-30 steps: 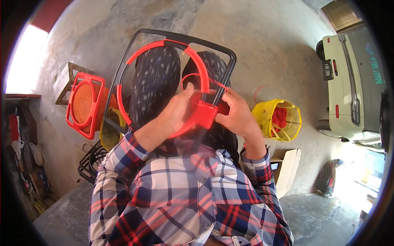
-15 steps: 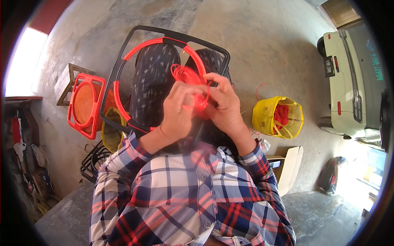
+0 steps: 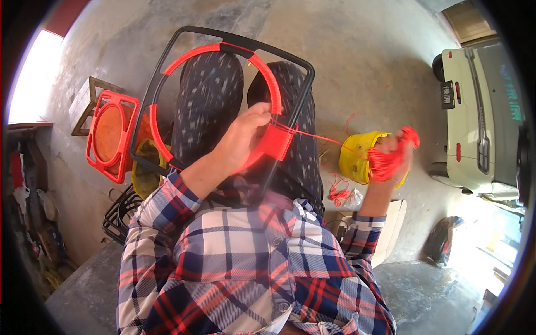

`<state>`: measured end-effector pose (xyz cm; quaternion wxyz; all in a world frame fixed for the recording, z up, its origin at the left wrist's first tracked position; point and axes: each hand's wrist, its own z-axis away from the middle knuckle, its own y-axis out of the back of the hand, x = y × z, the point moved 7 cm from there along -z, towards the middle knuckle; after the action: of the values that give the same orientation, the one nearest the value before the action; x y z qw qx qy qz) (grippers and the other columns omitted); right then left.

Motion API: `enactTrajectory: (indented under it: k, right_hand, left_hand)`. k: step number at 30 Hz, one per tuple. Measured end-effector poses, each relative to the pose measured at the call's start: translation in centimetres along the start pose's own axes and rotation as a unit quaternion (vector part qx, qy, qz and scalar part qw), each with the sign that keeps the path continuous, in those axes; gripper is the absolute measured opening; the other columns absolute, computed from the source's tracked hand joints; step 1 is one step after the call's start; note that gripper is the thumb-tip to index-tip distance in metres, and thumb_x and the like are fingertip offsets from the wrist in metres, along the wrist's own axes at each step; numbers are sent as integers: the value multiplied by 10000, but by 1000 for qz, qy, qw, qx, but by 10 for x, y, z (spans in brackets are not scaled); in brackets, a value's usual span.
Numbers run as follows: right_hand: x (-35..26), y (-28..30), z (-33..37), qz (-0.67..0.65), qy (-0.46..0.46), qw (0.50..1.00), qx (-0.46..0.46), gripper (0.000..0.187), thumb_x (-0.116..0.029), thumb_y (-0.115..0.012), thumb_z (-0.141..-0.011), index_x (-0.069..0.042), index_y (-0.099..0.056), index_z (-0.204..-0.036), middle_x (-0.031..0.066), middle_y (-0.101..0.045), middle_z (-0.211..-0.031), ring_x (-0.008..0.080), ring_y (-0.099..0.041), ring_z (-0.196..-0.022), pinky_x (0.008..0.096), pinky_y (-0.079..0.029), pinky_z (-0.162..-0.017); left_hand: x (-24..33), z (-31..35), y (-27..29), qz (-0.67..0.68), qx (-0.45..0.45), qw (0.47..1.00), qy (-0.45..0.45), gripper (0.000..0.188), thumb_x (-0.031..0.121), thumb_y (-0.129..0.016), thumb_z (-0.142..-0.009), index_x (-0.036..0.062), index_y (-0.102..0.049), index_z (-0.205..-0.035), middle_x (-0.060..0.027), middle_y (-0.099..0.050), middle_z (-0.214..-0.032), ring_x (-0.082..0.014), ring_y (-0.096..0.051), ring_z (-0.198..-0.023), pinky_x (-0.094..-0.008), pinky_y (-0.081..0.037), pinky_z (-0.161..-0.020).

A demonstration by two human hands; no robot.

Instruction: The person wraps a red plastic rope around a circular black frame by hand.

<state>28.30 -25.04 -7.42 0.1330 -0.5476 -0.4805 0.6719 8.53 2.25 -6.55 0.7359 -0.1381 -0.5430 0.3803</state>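
A black frame (image 3: 308, 70) with an inner ring lies across my lap, parts of the ring wrapped in red cord (image 3: 270, 78). My left hand (image 3: 245, 131) is closed round the ring, beside a wide red-wound band (image 3: 276, 143) that joins the ring to the frame's right bar. Out to the right, my right hand (image 3: 403, 163) is closed on a bundle of red cord (image 3: 385, 162). A taut strand (image 3: 321, 137) runs from the band to this bundle. The fingers of the right hand are blurred and partly covered by cord.
Below the right hand stands a yellow bucket (image 3: 353, 159); loose red cord (image 3: 339, 195) and a cardboard box (image 3: 395, 220) are nearby. At left are a red frame (image 3: 135, 114), a wooden stool (image 3: 82, 106), another yellow bucket (image 3: 144, 178) and black frames (image 3: 119, 215). A car (image 3: 469, 123) stands at far right.
My right hand has moved from the frame far to the right with the cord bundle, drawing a strand taut. My left hand remains at the ring; the red band beside it is now uncovered.
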Motion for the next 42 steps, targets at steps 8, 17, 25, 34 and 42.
enactTrajectory:
  k: [8,17,25,34,42]
  right_hand:
    - [125,-77,19,312,-259,914,-10,101,-90,-704,-833,-58,-628,-892,-33,-582,-707,55,-526,-613,236,-422,-566]
    - [127,-47,43,279,-225,933,-10,86,-22,-677,-825,-68,-619,-869,-29,-577,-722,56,-527,-614,229,-410,-570]
    - [61,62,39,237,-203,918,243,183,-175,-670,-864,-49,-637,-991,-1,-624,-824,114,-593,-715,274,-484,-610]
    - [1,121,34,81,-21,945,316,429,-207,-562,-930,-38,-476,-1314,93,-593,-1088,234,-635,-888,364,-549,-786]
    - [107,-168,-5,696,219,608,-313,445,-103,-742,-720,-88,-570,-1130,74,-611,-1115,255,-632,-919,376,-514,-753]
  left_hand:
    - [-14,-9,7,20,-48,998,41,364,123,-399,-857,-49,-525,-1152,-165,-638,-1042,-257,-655,-925,-415,-540,-848]
    - [-16,-8,-1,73,-91,990,77,356,131,-440,-865,-32,-525,-1170,-196,-642,-1025,-336,-665,-913,-466,-541,-853]
    - [-5,4,-2,50,-71,991,102,304,152,-488,-937,-21,-522,-1186,-290,-630,-1066,-370,-664,-928,-462,-545,-851]
    - [-5,6,6,50,-86,989,114,299,194,-502,-956,-18,-533,-1165,-280,-641,-1038,-366,-670,-915,-447,-554,-820]
    - [23,14,-6,-87,34,978,-187,428,311,-391,-984,-8,-508,-1244,-118,-610,-1063,-218,-586,-1019,-309,-453,-908]
